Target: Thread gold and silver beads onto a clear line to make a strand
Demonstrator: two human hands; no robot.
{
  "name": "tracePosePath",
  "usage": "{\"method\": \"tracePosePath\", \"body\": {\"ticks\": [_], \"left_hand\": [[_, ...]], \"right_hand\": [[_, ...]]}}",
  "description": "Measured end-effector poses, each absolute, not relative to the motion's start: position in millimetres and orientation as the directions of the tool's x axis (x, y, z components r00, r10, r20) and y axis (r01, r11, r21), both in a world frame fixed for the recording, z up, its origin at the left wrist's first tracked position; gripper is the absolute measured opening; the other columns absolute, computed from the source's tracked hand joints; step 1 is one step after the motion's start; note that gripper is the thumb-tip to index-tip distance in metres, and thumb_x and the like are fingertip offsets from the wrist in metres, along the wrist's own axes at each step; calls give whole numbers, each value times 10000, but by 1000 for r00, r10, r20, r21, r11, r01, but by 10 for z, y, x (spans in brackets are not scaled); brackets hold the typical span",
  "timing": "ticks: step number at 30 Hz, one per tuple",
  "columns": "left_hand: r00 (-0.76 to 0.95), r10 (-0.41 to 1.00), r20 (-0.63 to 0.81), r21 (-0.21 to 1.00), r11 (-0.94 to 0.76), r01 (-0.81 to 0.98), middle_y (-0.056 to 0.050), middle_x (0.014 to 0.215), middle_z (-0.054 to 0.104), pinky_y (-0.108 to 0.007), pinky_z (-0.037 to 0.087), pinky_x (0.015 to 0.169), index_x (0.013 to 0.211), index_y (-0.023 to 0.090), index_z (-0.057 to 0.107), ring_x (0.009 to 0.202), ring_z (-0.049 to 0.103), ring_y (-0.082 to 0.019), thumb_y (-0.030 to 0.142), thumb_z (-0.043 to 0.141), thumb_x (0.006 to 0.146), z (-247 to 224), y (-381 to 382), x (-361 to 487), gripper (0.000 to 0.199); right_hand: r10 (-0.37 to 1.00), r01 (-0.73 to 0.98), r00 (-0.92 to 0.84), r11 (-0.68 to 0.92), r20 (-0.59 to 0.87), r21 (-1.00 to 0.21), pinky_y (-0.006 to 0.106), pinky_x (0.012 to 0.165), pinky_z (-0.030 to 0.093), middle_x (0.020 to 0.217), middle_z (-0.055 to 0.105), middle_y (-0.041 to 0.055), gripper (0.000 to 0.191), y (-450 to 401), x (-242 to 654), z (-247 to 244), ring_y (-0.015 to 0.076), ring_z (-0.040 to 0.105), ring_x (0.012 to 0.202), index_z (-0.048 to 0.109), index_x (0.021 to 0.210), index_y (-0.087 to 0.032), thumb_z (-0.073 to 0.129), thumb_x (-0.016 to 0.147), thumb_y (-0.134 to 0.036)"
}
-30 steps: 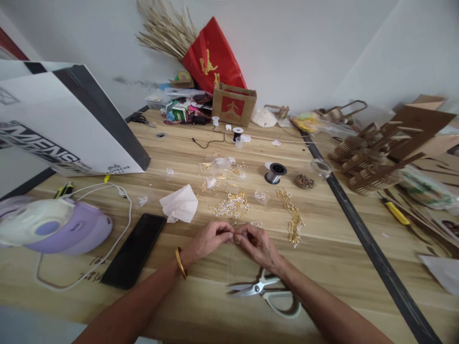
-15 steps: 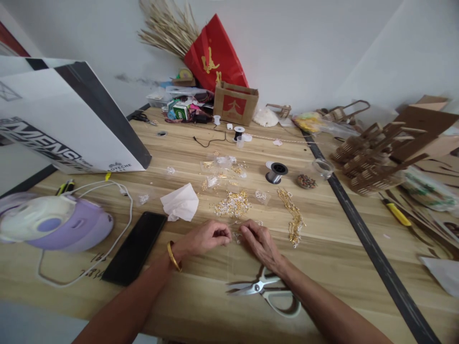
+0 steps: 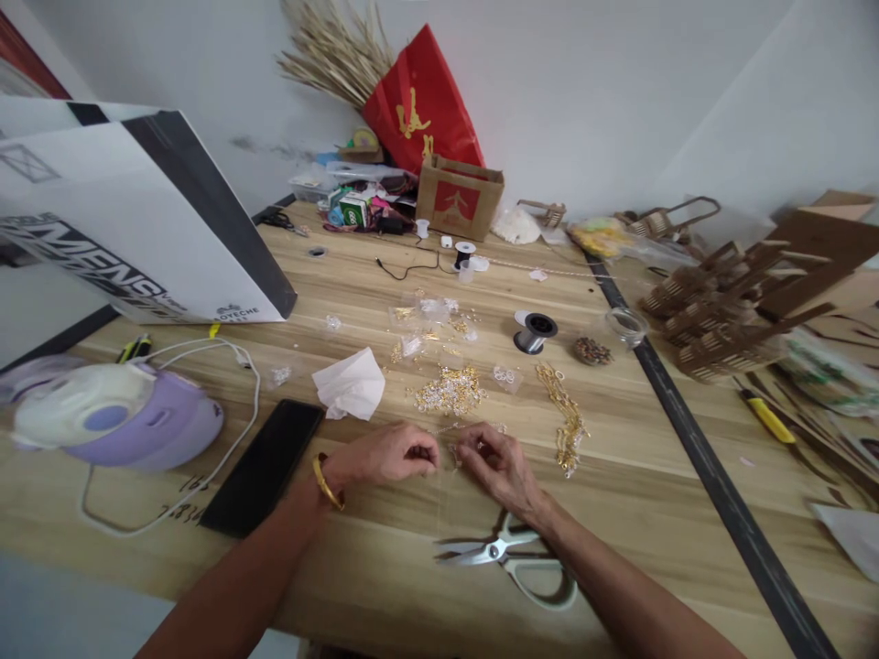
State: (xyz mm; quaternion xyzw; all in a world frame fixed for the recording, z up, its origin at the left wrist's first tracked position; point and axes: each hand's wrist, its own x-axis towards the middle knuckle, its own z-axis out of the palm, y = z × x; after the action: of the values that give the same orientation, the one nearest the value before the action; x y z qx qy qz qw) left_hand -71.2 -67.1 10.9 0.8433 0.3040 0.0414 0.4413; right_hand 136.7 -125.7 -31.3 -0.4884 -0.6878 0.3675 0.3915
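Observation:
My left hand (image 3: 402,452), with a gold bangle (image 3: 328,482) at the wrist, is closed in a pinch above the table. What its fingertips hold is too small to make out. Close on its right, my right hand (image 3: 495,465) has thumb and fingers pinched together, their contents also unclear. Small clear beads (image 3: 454,455) show in the gap between the hands, with a faint thread-like line below. Just beyond the fingers lies a fine chain-like strand (image 3: 450,427). A pile of gold and clear beads (image 3: 451,391) is farther out. Open-bladed scissors (image 3: 504,555) lie below my right hand.
Gold chains (image 3: 567,419) and a wire spool (image 3: 536,333) lie to the right. Leftward are a white tissue (image 3: 350,384), a black phone (image 3: 265,467), a purple-and-white device (image 3: 147,421) and a large box (image 3: 171,220). Small woven baskets (image 3: 714,311) stand at right.
The view has shifted slightly. My right hand's fingers have lifted and curled a little, showing more of the gap under them. My left hand stays pinched, slightly farther from the right.

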Motion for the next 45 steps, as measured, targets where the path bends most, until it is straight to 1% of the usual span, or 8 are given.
{"method": "tracePosePath", "body": {"ticks": [7, 12, 16, 20, 27, 33, 37, 45], "left_hand": [[733, 661, -159, 810, -337, 480, -18, 769, 679, -200, 401, 651, 820, 142, 672, 708, 578, -132, 203, 554, 794, 71, -724, -616, 135], [697, 702, -143, 848, -277, 453, -18, 741, 672, -195, 402, 619, 802, 134, 671, 670, 569, -122, 179, 556, 779, 14, -754, -554, 126], [676, 722, -144, 836, -277, 474, -12, 708, 661, -195, 398, 598, 791, 140, 671, 646, 562, -121, 187, 561, 773, -34, -774, -535, 121], [681, 718, -145, 817, -302, 492, -14, 751, 677, -199, 409, 628, 804, 151, 669, 683, 585, -129, 190, 552, 779, -41, -775, -560, 126], [624, 774, -113, 693, -388, 607, -17, 751, 677, -213, 397, 664, 772, 150, 665, 706, 586, -138, 185, 554, 778, 98, -639, -723, 117], [648, 741, -177, 535, -480, 695, -14, 740, 655, -229, 367, 648, 693, 168, 636, 711, 571, -150, 167, 561, 724, 137, -597, -857, 81], [627, 747, -222, 417, -509, 753, -22, 719, 634, -255, 352, 642, 687, 166, 608, 707, 554, -171, 178, 546, 722, 86, -642, -861, 73], [673, 723, -156, 334, -603, 725, -50, 792, 619, -301, 353, 690, 752, 161, 583, 770, 535, -200, 133, 483, 795, -63, -700, -877, 113]], "right_hand": [[920, 361, -369, 271, 130, -892, 190, 486, 369, 649, 561, -12, 178, -1271, 1355, -320, 87, 469, 529, 600, 843, -163, 635, 814, -335], [923, 369, -362, 268, 129, -890, 188, 474, 354, 618, 519, -28, 172, -1274, 1344, -365, 81, 432, 509, 577, 796, -167, 621, 821, -331], [929, 361, -337, 279, 154, -890, 199, 520, 383, 651, 544, -13, 133, -1264, 1336, -359, 95, 470, 556, 582, 809, -162, 584, 843, -291], [921, 358, -351, 300, 170, -884, 208, 548, 391, 673, 567, 1, 123, -1252, 1341, -345, 110, 500, 593, 606, 814, -163, 563, 859, -269], [912, 400, -362, 341, 195, -851, 219, 575, 404, 721, 605, 25, 111, -1251, 1361, -355, 131, 539, 635, 609, 824, -171, 534, 876, -234], [910, 422, -358, 356, 208, -834, 217, 568, 403, 732, 624, 33, 123, -1244, 1358, -360, 134, 552, 642, 610, 812, -169, 526, 879, -230], [906, 415, -366, 365, 214, -833, 223, 571, 403, 721, 620, 30, 141, -1240, 1354, -349, 134, 544, 634, 609, 804, -168, 521, 881, -245], [907, 413, -367, 356, 205, -838, 235, 565, 397, 716, 619, 29, 138, -1240, 1347, -332, 142, 538, 626, 610, 805, -177, 522, 879, -254]]}}
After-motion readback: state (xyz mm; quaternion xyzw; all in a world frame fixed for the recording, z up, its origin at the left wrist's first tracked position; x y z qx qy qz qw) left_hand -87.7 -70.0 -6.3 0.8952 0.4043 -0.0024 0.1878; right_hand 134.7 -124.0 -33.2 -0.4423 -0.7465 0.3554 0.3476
